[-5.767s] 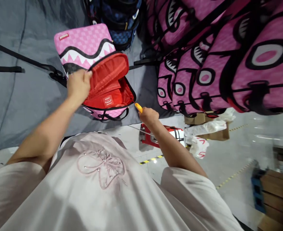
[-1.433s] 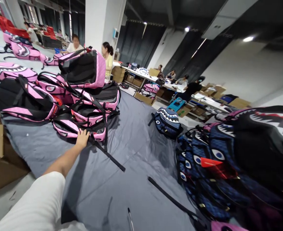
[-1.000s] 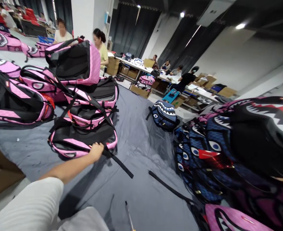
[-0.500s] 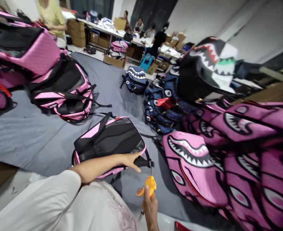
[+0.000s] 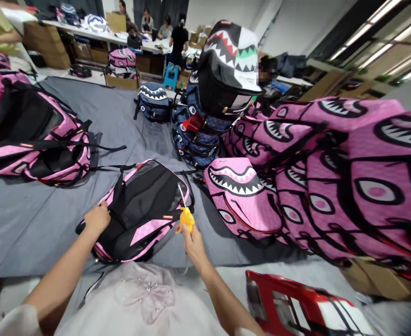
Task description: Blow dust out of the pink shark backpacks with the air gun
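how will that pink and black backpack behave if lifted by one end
The pink-and-black fabric backpack lies flattened on the grey cloth, so it would probably sag and fold rather than hold shape. It looks empty, so likely light. Its loose black straps may trail.

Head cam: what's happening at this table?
A person is working on a pink backpack that lies back-panel up on the grey cloth. The left hand grips its near corner, and the right hand holds a small yellow tool at the bag's right edge. Pink shark-face backpacks are stacked to the right, with blue ones behind. Other people are at tables in the background.
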The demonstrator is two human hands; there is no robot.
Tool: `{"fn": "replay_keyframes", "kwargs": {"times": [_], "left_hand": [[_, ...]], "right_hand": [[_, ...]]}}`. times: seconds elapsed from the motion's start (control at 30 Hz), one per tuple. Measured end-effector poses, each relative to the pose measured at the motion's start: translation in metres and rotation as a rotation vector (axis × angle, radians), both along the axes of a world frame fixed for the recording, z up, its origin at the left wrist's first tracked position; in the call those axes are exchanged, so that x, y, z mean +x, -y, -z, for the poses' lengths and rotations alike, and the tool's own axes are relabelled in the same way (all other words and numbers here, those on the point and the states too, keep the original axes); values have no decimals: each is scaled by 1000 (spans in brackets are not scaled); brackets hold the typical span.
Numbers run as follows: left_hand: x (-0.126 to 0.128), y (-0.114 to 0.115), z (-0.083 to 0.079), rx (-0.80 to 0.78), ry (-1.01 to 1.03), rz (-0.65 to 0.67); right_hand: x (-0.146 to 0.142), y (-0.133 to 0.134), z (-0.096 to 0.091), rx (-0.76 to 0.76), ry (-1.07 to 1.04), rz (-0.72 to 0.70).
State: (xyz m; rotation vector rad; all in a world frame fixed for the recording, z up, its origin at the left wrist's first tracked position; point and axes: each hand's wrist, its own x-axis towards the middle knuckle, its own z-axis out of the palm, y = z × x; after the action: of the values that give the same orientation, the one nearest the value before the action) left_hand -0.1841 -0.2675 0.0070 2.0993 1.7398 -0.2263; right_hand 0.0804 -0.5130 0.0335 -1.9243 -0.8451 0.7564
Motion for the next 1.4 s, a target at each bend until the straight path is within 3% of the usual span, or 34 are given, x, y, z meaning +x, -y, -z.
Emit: {"fn": "replay_keyframes", "kwargs": {"times": [0.13,0.23,0.37,0.43,0.5,0.63,0.67,0.77,0.87,0.93,1.0,1.1,1.23,1.33,1.4], "left_hand": [[-11,15,-32,-387,806,-50],[-8,18,-32,-701,1209,-198],[-4,1,5,-819,1190,-666],[-6,-10,23,-922,1150,-772],[-10,-16,35,-1006,1166,-781],[-17,-19,42,-1098,1196,-799],[-17,-20,42,-1105,1197,-808],[-16,-22,44,-1099,1183,-835],[-11,-24,45,-1075,1110,-861],[-6,-21,43,-985,1071,-834],[1,-13,41,-845,1057,-724],[14,6,36,-583,1010,-403],[30,29,31,-200,585,17],[40,34,29,-20,289,103],[45,33,26,16,208,122]], "right_hand": [[9,-30,-6,-58,-128,-182],[23,-57,-15,-241,-84,-326],[36,-114,-29,-437,90,-338],[30,-137,-35,-550,178,-320],[13,-146,-39,-656,288,-396],[-26,-132,-52,-725,238,-810],[-32,-131,-57,-715,229,-833],[-39,-143,-71,-680,412,-695],[-42,-164,-82,-699,441,-811],[-40,-172,-88,-712,457,-817],[-33,-172,-93,-695,548,-708],[-19,-158,-100,-679,618,-646],[-16,-130,-106,-717,666,-602],[-14,-112,-106,-781,626,-747],[-2,-105,-105,-817,608,-726]]}}
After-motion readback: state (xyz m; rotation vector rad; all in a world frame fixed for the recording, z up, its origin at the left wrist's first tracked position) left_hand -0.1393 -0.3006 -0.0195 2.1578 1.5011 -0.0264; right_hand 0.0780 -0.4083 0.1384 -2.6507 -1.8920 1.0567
